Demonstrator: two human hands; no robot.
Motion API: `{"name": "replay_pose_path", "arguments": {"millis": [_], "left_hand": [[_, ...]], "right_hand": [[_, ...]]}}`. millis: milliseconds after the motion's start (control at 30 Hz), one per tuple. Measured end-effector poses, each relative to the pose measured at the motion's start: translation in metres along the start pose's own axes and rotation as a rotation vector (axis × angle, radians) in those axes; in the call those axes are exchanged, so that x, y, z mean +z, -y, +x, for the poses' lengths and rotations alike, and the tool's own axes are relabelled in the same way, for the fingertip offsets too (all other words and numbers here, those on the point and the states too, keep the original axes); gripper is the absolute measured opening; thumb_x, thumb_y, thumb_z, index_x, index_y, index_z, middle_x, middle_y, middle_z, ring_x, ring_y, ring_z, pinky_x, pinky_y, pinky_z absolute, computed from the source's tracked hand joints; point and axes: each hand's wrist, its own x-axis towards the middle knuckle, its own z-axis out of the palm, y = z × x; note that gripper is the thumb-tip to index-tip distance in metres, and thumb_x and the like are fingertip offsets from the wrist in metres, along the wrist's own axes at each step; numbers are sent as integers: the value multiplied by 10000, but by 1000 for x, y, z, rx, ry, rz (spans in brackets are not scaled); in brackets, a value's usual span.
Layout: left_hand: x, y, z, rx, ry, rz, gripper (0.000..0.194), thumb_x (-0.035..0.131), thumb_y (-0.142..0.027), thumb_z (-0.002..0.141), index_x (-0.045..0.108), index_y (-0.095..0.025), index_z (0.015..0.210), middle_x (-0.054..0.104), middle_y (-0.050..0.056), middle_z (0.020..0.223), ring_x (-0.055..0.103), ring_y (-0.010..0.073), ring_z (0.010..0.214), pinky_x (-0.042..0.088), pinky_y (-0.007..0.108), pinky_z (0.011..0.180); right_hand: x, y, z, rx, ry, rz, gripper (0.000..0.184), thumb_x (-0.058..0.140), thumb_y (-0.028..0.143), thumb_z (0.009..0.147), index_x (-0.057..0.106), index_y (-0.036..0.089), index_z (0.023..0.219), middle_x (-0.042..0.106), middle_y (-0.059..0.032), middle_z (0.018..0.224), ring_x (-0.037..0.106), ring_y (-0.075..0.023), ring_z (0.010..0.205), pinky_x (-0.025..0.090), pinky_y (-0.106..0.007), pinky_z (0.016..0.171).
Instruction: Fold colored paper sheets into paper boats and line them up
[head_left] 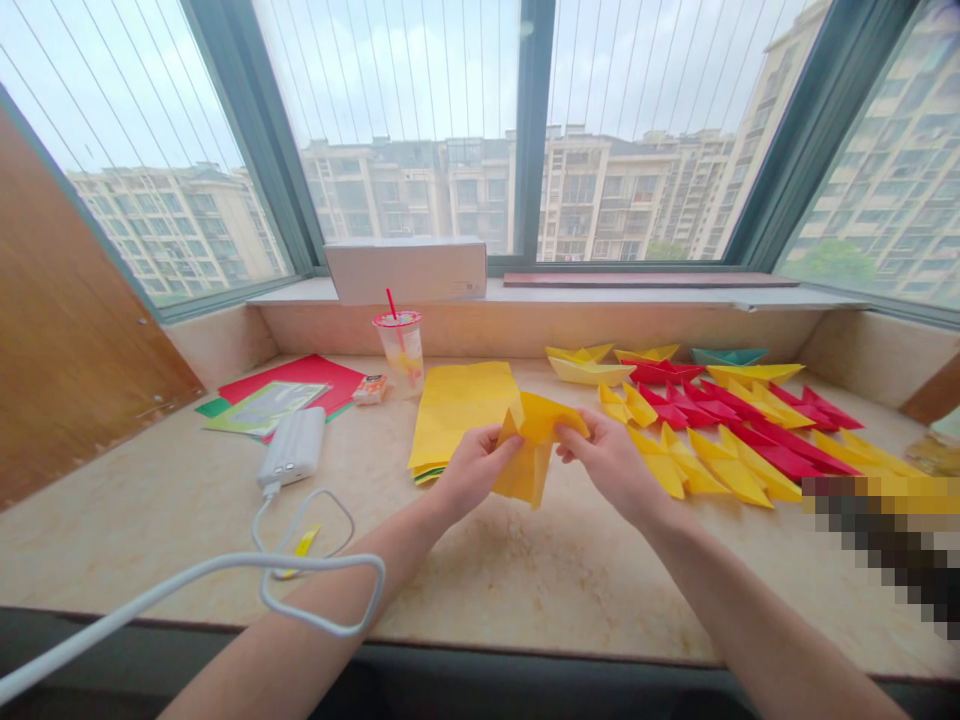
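Note:
Between my two hands is a partly folded sheet of yellow paper (534, 425), held up above the ledge. My left hand (480, 465) pinches its left side, thumb on the near face. At the upper right, my right hand (596, 450) grips the edge between thumb and fingers. The sheet shows creases and a flap hanging down in the middle. Just behind it lies a stack of yellow paper (461, 410), with green sheets showing underneath. To the right of my right hand sit several folded paper pieces, among them a yellow one (671, 462) and a red one (787, 450).
At the back right are folded paper boats (589, 368). A plastic cup (403, 355) with a red straw stands by a small orange box (370, 390). Left of them lie red paper (330, 375) and a white power bank (294, 445), its cable (225, 568) crossing over my left forearm.

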Motion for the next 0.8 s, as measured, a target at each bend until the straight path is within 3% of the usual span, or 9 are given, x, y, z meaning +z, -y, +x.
{"name": "replay_pose_path", "arguments": {"millis": [267, 433, 667, 800], "left_hand": [[6, 0, -1, 54, -32, -94, 419, 723, -511, 785, 735, -158, 1011, 734, 68, 897, 679, 225, 837, 505, 319, 789], [6, 0, -3, 38, 11, -65, 426, 759, -488, 753, 736, -156, 1019, 733, 79, 925, 674, 226, 839, 506, 310, 785], [5, 5, -1, -4, -64, -41, 426, 798, -503, 695, 746, -139, 910, 714, 68, 825, 639, 206, 756, 492, 273, 671], [5, 5, -1, -10, -76, -61, 413, 791, -489, 709, 744, -133, 913, 710, 70, 822, 632, 203, 749, 491, 282, 677]], "right_hand": [[15, -5, -1, -13, -64, 265, 476, 784, 501, 722, 641, 197, 1059, 708, -88, 1030, 669, -242, 922, 537, -393, 834], [22, -14, 0, -60, -132, 235, 537, 809, 500, 690, 576, 215, 1082, 693, -85, 1006, 678, -241, 905, 550, -387, 812], [28, -20, -3, -58, -113, 202, 605, 781, 457, 731, 484, 242, 1212, 670, -38, 895, 656, -209, 742, 544, -353, 700], [26, -19, -3, -78, -135, 212, 621, 792, 434, 717, 482, 254, 1225, 634, -79, 1117, 641, -179, 740, 540, -333, 695]]}}
